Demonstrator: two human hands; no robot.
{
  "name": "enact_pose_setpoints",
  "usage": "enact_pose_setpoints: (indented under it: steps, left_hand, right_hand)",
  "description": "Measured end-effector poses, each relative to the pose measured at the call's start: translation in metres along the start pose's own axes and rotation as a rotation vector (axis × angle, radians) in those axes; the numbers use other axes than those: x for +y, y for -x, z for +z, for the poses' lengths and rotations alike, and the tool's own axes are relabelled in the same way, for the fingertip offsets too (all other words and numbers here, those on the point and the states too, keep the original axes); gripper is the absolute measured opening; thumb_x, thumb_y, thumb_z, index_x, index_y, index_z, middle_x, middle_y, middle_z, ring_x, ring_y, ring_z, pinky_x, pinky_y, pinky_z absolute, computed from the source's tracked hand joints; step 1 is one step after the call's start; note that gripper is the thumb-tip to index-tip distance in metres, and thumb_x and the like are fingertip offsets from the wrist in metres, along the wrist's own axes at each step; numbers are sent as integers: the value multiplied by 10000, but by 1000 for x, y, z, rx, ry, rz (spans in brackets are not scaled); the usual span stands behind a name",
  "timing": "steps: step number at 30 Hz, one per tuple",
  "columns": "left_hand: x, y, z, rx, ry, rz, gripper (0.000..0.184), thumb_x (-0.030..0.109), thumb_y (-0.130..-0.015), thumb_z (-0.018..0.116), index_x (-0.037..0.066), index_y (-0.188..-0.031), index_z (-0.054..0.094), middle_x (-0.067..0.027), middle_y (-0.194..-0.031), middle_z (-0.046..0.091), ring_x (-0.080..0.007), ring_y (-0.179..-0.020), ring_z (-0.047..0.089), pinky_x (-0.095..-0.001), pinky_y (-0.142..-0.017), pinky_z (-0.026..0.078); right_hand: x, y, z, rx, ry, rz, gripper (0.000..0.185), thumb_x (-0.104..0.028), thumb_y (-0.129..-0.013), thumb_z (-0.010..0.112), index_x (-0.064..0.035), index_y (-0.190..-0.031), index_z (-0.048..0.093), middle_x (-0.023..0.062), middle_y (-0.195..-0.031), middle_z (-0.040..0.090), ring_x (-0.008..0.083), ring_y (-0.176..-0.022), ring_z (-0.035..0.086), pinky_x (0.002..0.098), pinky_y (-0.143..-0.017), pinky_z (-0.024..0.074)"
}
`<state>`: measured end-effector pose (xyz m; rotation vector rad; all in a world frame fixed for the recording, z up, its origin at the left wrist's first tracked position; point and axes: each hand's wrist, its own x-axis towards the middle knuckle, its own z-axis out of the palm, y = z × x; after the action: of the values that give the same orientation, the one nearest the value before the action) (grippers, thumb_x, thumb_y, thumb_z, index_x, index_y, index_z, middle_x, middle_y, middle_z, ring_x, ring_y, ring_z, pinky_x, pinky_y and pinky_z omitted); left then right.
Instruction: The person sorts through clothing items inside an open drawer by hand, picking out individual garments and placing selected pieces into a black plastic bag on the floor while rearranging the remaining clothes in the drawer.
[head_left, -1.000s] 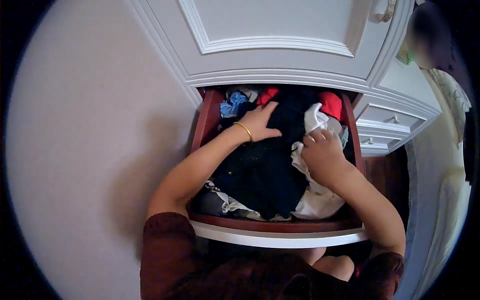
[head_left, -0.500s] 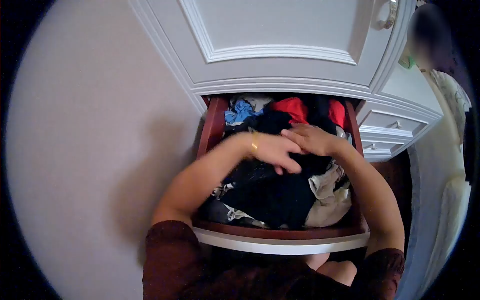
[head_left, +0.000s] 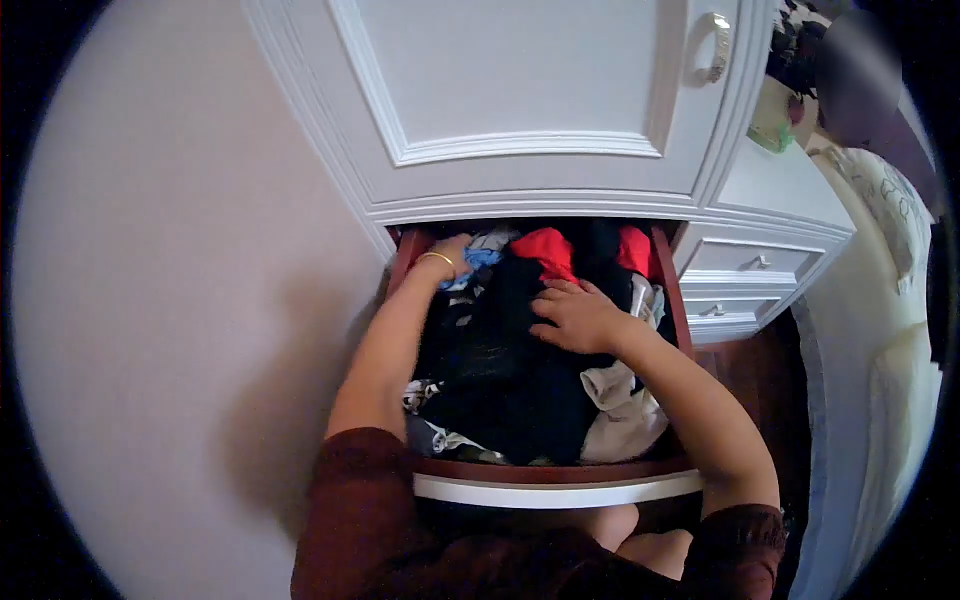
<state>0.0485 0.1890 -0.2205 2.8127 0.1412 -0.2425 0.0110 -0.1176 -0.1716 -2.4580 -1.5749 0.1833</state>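
A pulled-out drawer (head_left: 560, 470) is full of folded and crumpled clothes. My left hand (head_left: 448, 256), wearing a gold bracelet, reaches into its back left corner and touches a blue garment (head_left: 484, 258). Its fingertips merge with the cloth, so I cannot tell whether they grip it. My right hand (head_left: 578, 315) lies palm down with fingers spread on the black clothing (head_left: 500, 345), and holds nothing. Just behind it is a red garment (head_left: 545, 250). Beige clothing (head_left: 625, 425) sits at the front right.
Above the drawer is a white cabinet door (head_left: 520, 80) with a handle (head_left: 718, 48). A bare wall (head_left: 180, 250) runs along the left. To the right stand a white unit with small drawers (head_left: 755, 262) and a bed (head_left: 870, 400). My knees are below the drawer front.
My hands were together over the middle of the clothes and are now apart. The left went to the back left corner; the right lies flat on the black clothing. The view has shifted.
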Motion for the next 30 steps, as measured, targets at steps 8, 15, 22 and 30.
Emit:
enact_pose_setpoints:
  steps: [8, 15, 22, 30]
  left_hand:
    - [115, 134, -162, -24, 503, 336, 361, 375, -872, 558, 20, -841, 619, -2, -747, 558, -99, -731, 522, -297, -635, 458]
    - [180, 163, -202, 11, 710, 207, 450, 497, -875, 566, 58, -786, 615, 46, -695, 526, -58, -605, 449, -213, -563, 377]
    - [187, 138, -203, 124, 841, 431, 218, 333, -872, 600, 126, -804, 601, 71, -740, 549, -45, -730, 485, -211, -701, 382]
    - [210, 132, -194, -80, 1419, 614, 272, 254, -930, 500, 58, -1092, 599, -20, -1054, 627, -115, -970, 565, -281, -884, 433]
  right_hand:
    - [4, -3, 3, 79, -21, 11, 418, -376, -866, 527, -142, -1212, 540, 105, -1269, 516, 306, -1265, 399, 537, -1041, 283]
    - [13, 21, -52, 260, -1273, -68, 389, -134, -860, 543, -37, -1237, 524, 65, -1164, 585, 166, -1059, 547, 339, -926, 429]
    - [33, 63, -93, 448, -1471, 268, 387, -158, -877, 497, -68, -1254, 512, 56, -1195, 584, 130, -1043, 560, 273, -909, 415]
    - [6, 52, -120, 620, -1433, -97, 611, -148, -785, 648, -44, -1333, 400, 117, -1270, 515, 219, -1120, 515, 346, -988, 376]
